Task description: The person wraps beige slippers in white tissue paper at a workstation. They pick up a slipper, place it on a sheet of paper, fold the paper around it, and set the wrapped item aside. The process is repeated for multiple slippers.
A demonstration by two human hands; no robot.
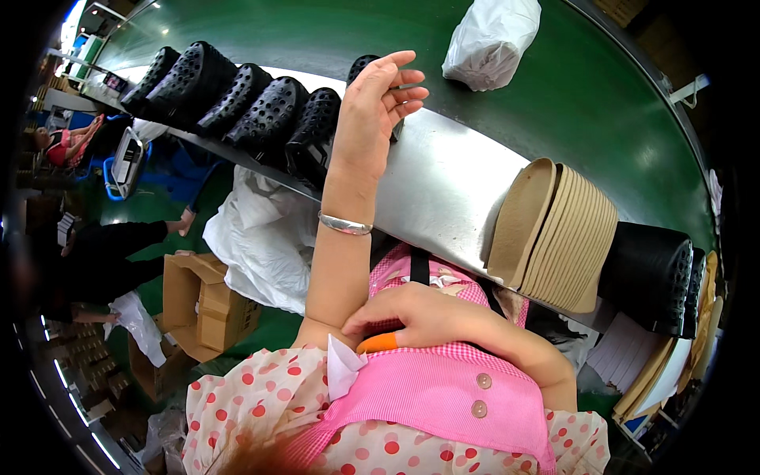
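One left hand (374,103) at twelve o'clock: fingers half-spread, empty. Right hand (423,315), six o'clock: grip indeterminable. Perforated clogs (267,111), eleven o'clock: rowed along counter (443,174), presumably for access.

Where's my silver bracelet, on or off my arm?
On: the silver bracelet is around the left forearm, near the left hand; its band shows across the bare skin.
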